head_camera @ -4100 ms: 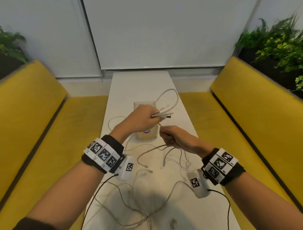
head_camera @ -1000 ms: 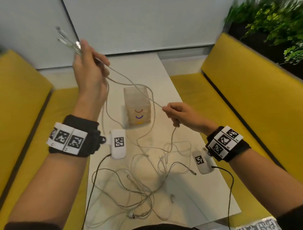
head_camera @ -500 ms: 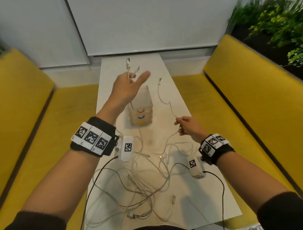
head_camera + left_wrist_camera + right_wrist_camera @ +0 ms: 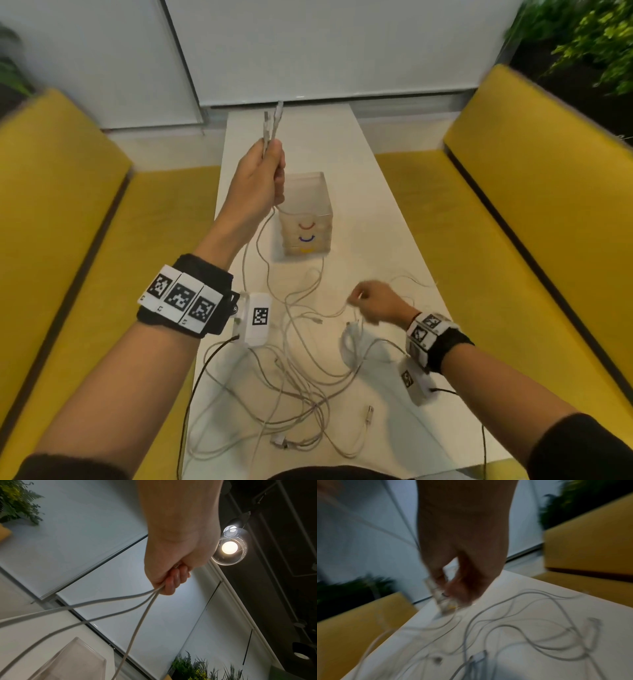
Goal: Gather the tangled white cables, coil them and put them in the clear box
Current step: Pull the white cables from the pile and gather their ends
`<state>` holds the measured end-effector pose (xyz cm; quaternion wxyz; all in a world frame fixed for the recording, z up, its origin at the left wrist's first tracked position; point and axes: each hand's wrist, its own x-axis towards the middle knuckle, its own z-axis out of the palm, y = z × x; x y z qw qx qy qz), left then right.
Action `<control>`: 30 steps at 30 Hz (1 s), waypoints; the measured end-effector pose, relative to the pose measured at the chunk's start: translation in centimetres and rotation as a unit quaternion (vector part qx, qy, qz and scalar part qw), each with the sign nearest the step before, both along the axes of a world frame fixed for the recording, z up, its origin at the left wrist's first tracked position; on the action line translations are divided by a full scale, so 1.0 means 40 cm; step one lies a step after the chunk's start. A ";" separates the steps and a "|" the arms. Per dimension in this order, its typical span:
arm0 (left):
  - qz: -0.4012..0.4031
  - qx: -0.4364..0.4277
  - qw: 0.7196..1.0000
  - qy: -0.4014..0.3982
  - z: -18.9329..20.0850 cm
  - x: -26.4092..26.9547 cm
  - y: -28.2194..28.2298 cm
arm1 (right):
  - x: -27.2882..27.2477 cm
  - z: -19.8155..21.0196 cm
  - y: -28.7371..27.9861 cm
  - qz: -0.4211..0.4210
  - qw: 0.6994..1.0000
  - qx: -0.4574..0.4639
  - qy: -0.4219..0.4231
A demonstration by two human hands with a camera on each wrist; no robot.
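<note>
Left hand (image 4: 260, 178) raised over long white table (image 4: 383, 219), fist gripping several thin white cables (image 4: 294, 377), plug ends sticking up. Strands hanging down to tangled heap lying on near half of table. Right hand (image 4: 376, 305) hovering low over right part of heap, blurred; grip cannot tell. Clear open-topped plastic box (image 4: 306, 219) standing mid-table, just right of left hand.

a long white table (image 4: 370, 192) runs up mid-frame between yellow benches (image 4: 534, 192), white blinds (image 4: 308, 48) across the top, plants (image 4: 582, 37) upper right, lit globe lamp (image 4: 229, 547).
</note>
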<state>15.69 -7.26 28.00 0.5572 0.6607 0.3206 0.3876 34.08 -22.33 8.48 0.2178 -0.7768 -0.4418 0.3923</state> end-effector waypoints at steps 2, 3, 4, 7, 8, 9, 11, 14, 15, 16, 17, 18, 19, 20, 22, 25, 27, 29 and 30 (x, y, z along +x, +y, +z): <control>-0.002 -0.004 1.000 -0.018 -0.003 -0.003 -0.001 | -0.056 -0.028 -0.008 0.128 0.985 -0.108 -0.031; -0.004 -0.006 1.000 -0.024 -0.004 -0.004 -0.002 | -0.077 -0.050 -0.011 0.158 0.974 -0.134 -0.086; -0.008 -0.011 1.000 -0.028 -0.003 -0.005 -0.001 | -0.096 -0.070 -0.014 0.171 0.963 -0.144 -0.149; -0.025 -0.028 0.999 -0.032 -0.004 -0.012 0.001 | -0.137 -0.125 -0.026 0.199 0.933 -0.176 -0.243; -0.030 -0.029 0.999 -0.027 -0.006 -0.016 0.000 | -0.144 -0.131 -0.027 0.205 0.927 -0.191 -0.248; -0.033 -0.029 0.999 -0.022 -0.008 -0.020 -0.003 | -0.143 -0.135 -0.028 0.201 0.927 -0.196 -0.249; -0.040 -0.049 0.997 -0.032 -0.012 -0.026 -0.007 | -0.119 -0.125 -0.021 0.166 0.940 -0.183 -0.235; -0.060 -0.105 0.992 -0.041 -0.021 -0.024 -0.006 | -0.048 -0.028 0.006 0.072 0.987 -0.069 -0.126; -0.064 -0.111 0.991 -0.030 -0.027 -0.019 -0.006 | -0.026 0.023 0.014 0.027 0.997 -0.014 -0.071; -0.065 -0.112 0.991 -0.015 -0.036 -0.010 -0.007 | -0.009 0.073 0.022 -0.013 0.999 0.048 -0.015; -0.062 -0.111 0.992 0.002 -0.044 -0.001 -0.010 | 0.005 0.127 0.030 -0.043 0.992 0.111 0.037; -0.056 -0.107 0.993 0.020 -0.053 0.011 -0.015 | 0.016 0.177 0.037 -0.062 0.981 0.162 0.089; -0.049 -0.096 0.993 0.041 -0.062 0.023 -0.020 | 0.022 0.225 0.043 -0.071 0.967 0.202 0.137; -0.044 -0.084 0.994 0.061 -0.071 0.036 -0.027 | 0.024 0.268 0.048 -0.069 0.956 0.229 0.171; -0.037 -0.070 0.993 0.085 -0.086 0.064 -0.044 | 0.016 0.335 0.053 -0.048 0.943 0.269 0.192; -0.035 -0.055 0.996 0.064 -0.087 0.102 -0.070 | -0.012 0.385 0.058 -0.004 0.930 0.318 0.183; -0.032 -0.015 0.999 0.026 -0.074 0.117 -0.086 | -0.030 0.393 0.062 0.016 0.926 0.337 0.168; -0.030 0.013 0.999 -0.013 -0.058 0.122 -0.096 | -0.042 0.392 0.061 0.025 0.926 0.340 0.165; -0.027 0.012 0.999 -0.041 -0.048 0.121 -0.096 | -0.045 0.391 0.057 0.029 0.926 0.336 0.169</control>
